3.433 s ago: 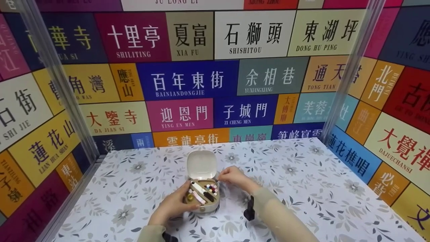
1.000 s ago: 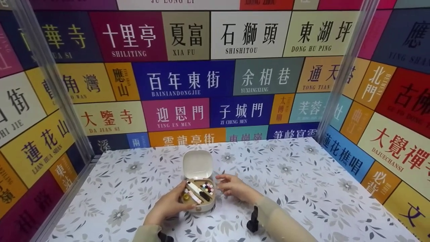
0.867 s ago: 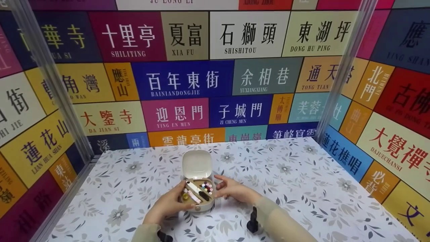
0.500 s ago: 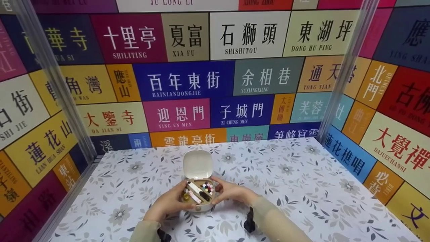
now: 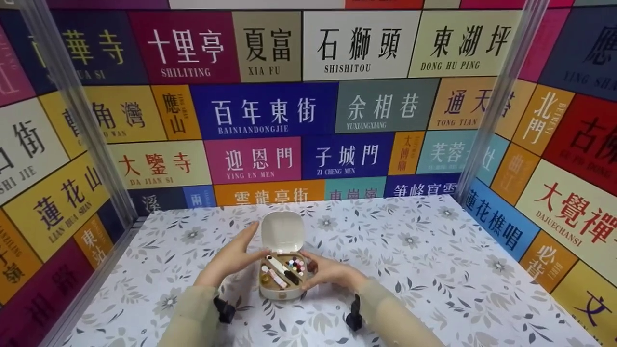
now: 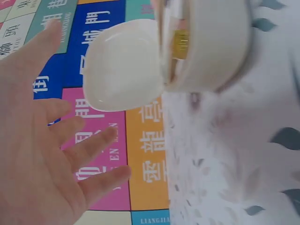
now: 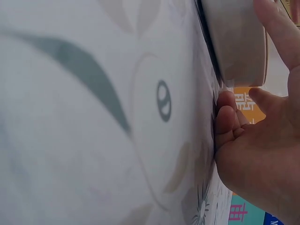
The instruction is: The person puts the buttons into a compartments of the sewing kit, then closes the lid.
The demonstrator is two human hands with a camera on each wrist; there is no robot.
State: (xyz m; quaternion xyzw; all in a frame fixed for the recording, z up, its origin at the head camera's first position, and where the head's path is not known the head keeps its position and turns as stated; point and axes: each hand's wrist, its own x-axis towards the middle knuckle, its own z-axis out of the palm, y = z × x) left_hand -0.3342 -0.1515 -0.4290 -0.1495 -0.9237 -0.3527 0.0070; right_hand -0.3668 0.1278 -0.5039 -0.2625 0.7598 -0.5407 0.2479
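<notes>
A small white hinged case (image 5: 282, 293) sits on the table with its rounded lid (image 5: 283, 231) raised. In its tan insert are a white stick-like piece with a dark end (image 5: 282, 268), several small coloured balls (image 5: 296, 265), a pale pink piece (image 5: 278, 278) and a gold-coloured item (image 6: 180, 44). My left hand (image 5: 231, 260) is spread at the case's left, fingers extended and thumb near the rear left corner; the left wrist view shows an empty palm (image 6: 37, 154). My right hand (image 5: 332, 272) grips the case's right side between thumb and forefinger, its other fingers curled by the tabletop (image 7: 227, 119).
The table (image 5: 409, 289) wears a white cloth printed with grey leaves and flowers. Colourful sign-covered panels (image 5: 270, 113) rise behind it and on both sides, with clear corner posts (image 5: 501, 96). Dark wrist devices (image 5: 224, 310) sit at both cuffs.
My right hand has lowered from beside the lid hinge to the case's right side and taken hold of it. My left hand has let go of the left side and spread out, moving back.
</notes>
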